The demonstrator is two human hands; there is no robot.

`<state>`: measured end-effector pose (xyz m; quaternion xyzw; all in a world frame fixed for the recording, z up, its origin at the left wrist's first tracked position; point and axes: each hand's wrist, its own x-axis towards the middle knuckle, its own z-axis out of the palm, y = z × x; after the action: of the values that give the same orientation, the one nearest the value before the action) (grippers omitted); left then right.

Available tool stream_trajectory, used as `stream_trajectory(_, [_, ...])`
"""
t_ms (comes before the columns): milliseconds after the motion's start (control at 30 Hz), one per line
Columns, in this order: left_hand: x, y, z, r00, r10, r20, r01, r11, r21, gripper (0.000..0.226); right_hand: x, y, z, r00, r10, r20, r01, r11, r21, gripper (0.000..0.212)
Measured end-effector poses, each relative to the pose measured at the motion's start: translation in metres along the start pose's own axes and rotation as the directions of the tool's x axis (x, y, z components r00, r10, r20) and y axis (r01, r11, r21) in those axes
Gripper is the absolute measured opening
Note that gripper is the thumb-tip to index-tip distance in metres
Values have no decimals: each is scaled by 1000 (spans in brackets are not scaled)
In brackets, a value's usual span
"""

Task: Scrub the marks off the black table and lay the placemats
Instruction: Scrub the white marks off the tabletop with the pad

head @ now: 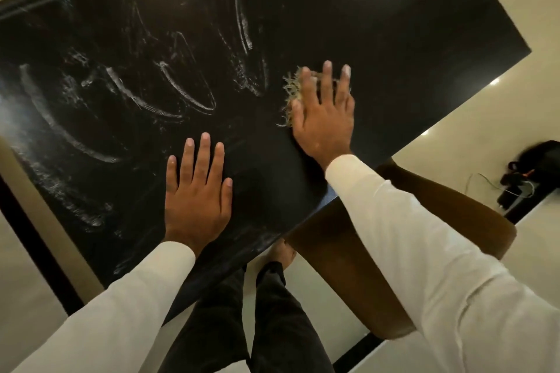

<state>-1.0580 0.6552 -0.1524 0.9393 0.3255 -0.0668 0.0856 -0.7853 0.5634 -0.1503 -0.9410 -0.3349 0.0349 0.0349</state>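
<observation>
2 hands (198,200) (324,118), 1 scrubber (292,88) (frayed), 1 tbl (394,39).

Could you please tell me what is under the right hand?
A straw-coloured fibrous scrubber lies under the right hand, pressed on the black table. Only its frayed edge shows; the palm covers the rest.

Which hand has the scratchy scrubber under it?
The right hand: it presses flat on the straw-coloured scrubber. The left hand lies flat on the bare black table.
</observation>
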Motion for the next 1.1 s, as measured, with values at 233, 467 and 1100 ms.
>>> stream_trajectory(233, [2, 0, -3, 1000, -4, 20, 4, 1000, 1, 74, -79, -25, -7, 986, 8, 167, -16, 999, 45, 72])
stream_trajectory(467, [2, 0, -1, 1000, 3, 13, -2, 1000, -11, 73, -6, -68, 7, 973, -223, 55, 220, 974, 54, 71])
stream_trajectory(1100, [4, -1, 1, 1000, -4, 0, 4, 1000, -29, 74, 22, -79, 9, 980, -195, 48, 191, 979, 76, 71])
